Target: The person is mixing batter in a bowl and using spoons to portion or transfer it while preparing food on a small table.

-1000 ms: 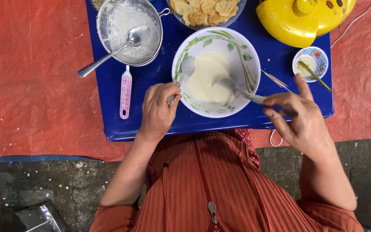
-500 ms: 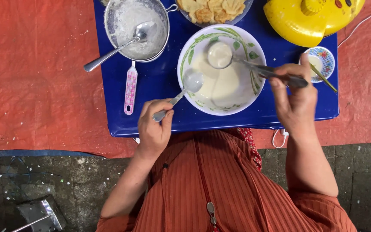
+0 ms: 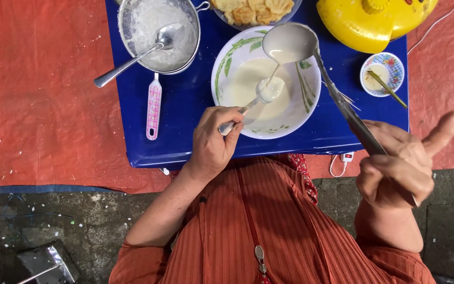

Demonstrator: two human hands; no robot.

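Batter (image 3: 275, 68) streams thinly from steel ladle (image 3: 288, 43) onto small spoon (image 3: 269, 90).

At the upper left of the blue counter (image 3: 185, 105) stands a metal sieve (image 3: 156, 34) of white flour with a spoon (image 3: 132, 55) in it. A plate of golden pastries (image 3: 250, 10) sits top centre, a yellow appliance (image 3: 369, 21) upper right, a small patterned dish (image 3: 382, 73) below it.
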